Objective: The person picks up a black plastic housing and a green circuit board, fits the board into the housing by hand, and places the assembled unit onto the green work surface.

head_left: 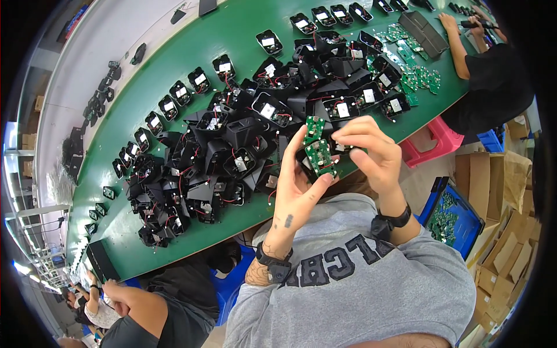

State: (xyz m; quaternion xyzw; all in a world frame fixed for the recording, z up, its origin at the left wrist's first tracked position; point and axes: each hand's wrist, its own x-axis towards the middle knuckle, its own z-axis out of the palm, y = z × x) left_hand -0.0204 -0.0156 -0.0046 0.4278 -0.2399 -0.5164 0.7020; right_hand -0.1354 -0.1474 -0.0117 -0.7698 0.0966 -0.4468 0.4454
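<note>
My left hand (293, 194) is wrapped round a black plastic housing (303, 162), with its thumb over a green circuit board (319, 155) at the front. Another small green circuit board (314, 125) shows just above, by the fingertips. My right hand (376, 152) is beside the boards, fingers bent and closed in toward the thumb. Its fingertips are close to the right side of the housing; what they pinch is too small to make out. Behind my hands lies a big heap of black housings (241, 133) with red wires and white labels.
The green table (238, 29) carries a curved row of black housings (200, 80) along its far side. Loose circuit boards (420, 78) lie at the right by a grey box (422, 35). Co-workers sit on both sides. A blue tray (473, 223) of boards stands right.
</note>
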